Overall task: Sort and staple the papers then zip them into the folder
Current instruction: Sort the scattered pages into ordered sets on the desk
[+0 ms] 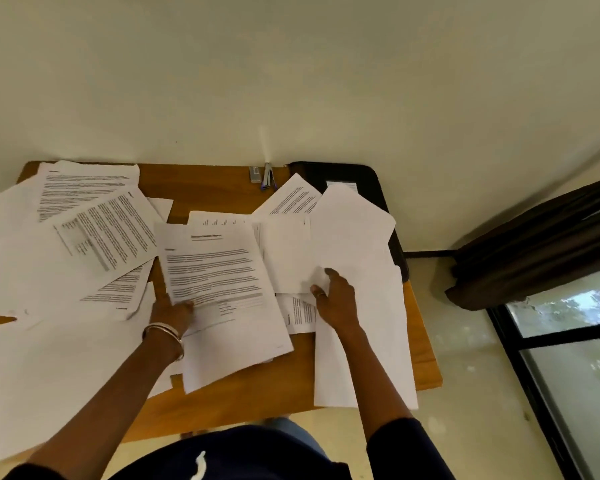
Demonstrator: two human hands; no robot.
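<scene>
White sheets cover most of the wooden table (201,188), so I judge I am in the sorting step, with nothing stapled. My left hand (172,311) pinches the lower edge of a printed page (219,271) in the middle; my right hand (333,299) curls round the edge of a blank sheet (357,244). The stapler (267,178) stands at the far edge, just beside the black folder (347,176), which is half under papers. Next I should gather matching pages into one squared stack.
</scene>
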